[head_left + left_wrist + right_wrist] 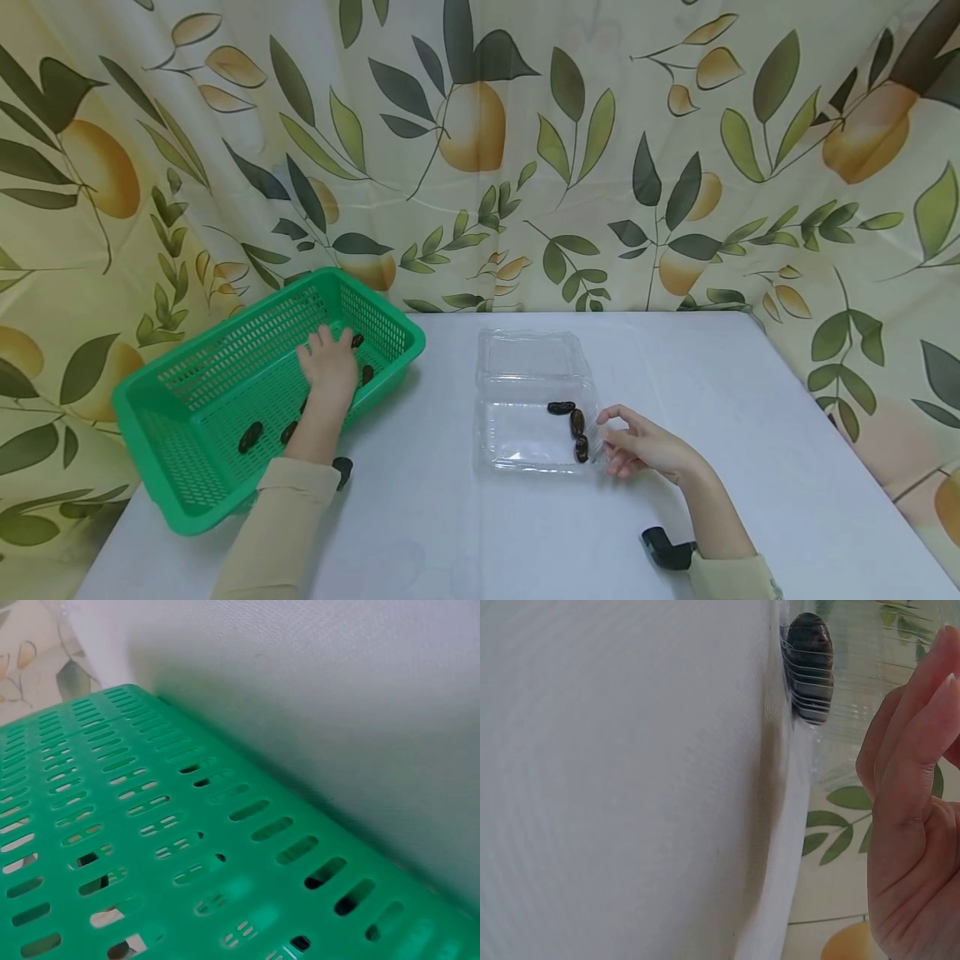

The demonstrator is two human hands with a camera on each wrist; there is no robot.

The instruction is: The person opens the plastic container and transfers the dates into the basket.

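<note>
Inside the green plastic basket (187, 500) at the left, my left hand (330, 367) reaches over the far part of the floor, its back towards the head camera. A dark brown date (357, 340) lies by its fingertips, and another date (367, 374) is to its right. In the left wrist view the basket wall (150, 802) hides this hand. My right hand (637, 446) is beside the right edge of a clear plastic clamshell box (517, 433), its fingers loosely bent with nothing between them. Three dates (577, 422) lie along the right side of the box's base.
More dates (251, 437) lie in the near part of the basket. The box's lid (532, 354) is folded back, away from me. A white cloth covers the table (420, 517), and a leaf-and-fruit patterned curtain (480, 208) hangs behind it.
</note>
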